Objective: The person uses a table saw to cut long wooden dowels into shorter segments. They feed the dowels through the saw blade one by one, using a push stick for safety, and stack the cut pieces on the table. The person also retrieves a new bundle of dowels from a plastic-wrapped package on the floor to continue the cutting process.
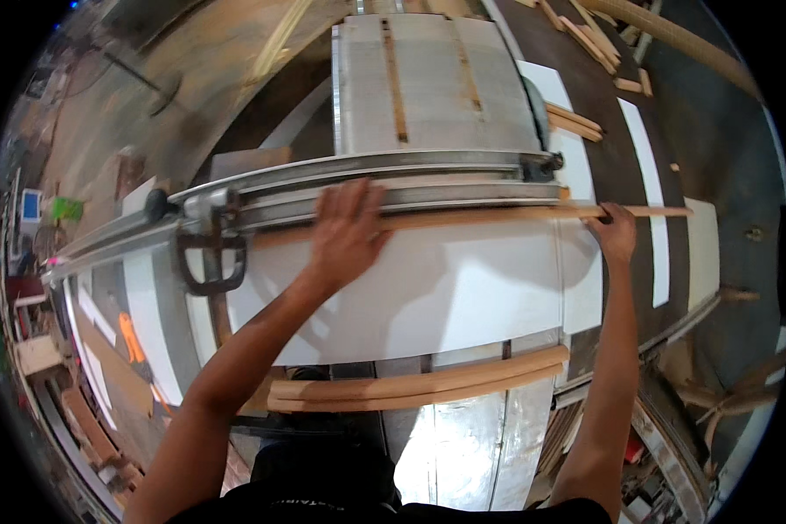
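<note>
A long, thin wooden strip (489,216) lies along the near side of a metal fence (463,192) on what looks like a saw table. My left hand (345,231) rests over the strip and fence, fingers stretched forward and thumb against the wood. Farther right, my right hand (616,231) grips the strip between thumb and fingers, short of its far right end. Under the strip is a white board (367,306). Two more wooden strips (419,382) lie side by side near my body. Left of my left hand, a dark-handled clamp (211,262) sits on the fence.
A metal table section (428,87) with two slots stands beyond the fence. Short wooden pieces (589,44) lie at the far right, near a thick ribbed hose (681,35). White offcut strips (646,201) lie right. An orange-handled tool (131,338) rests at the left.
</note>
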The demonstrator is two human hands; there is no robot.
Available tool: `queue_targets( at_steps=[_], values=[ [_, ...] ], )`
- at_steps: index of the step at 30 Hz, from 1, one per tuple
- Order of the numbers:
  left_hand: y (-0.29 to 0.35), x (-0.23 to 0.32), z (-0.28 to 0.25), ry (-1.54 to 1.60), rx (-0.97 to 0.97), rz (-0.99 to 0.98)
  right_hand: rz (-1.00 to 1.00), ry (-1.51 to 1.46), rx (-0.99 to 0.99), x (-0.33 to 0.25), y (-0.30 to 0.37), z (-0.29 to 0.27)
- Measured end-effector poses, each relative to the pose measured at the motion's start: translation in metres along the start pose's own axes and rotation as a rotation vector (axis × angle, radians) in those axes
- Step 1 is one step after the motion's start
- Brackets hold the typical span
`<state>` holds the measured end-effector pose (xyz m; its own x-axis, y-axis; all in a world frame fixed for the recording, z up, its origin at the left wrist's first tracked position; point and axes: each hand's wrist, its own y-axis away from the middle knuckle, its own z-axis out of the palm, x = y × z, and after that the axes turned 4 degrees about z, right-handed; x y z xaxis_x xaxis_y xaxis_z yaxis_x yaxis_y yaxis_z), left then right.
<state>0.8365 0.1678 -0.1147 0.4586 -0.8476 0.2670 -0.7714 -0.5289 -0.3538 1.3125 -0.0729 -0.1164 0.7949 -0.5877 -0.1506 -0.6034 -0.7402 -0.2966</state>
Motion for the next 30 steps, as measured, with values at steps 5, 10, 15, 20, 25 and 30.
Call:
queue_targets(
  at_steps=[5,10,15,20,25,30],
  values=[
    [-0.054,0.042,0.035,0.069,-0.269,0.062,0.001,-0.137,0.014,0.032,0.014,0.017],
    [-0.056,0.051,0.049,-0.103,-0.018,0.210,0.112,-0.030,-0.074,-0.002,0.015,0.021],
    [-0.054,0.051,0.048,-0.169,0.031,0.208,0.033,-0.083,-0.162,0.018,0.004,0.021],
    [-0.056,0.057,0.049,-0.176,0.039,0.172,0.111,-0.106,-0.279,0.038,-0.009,0.009],
    [-0.054,0.056,0.049,-0.159,0.038,0.177,0.091,-0.139,-0.234,0.043,-0.004,0.015],
    [-0.057,0.057,0.049,-0.181,-0.013,0.158,0.057,-0.100,-0.220,0.044,-0.002,0.016]
  ],
)
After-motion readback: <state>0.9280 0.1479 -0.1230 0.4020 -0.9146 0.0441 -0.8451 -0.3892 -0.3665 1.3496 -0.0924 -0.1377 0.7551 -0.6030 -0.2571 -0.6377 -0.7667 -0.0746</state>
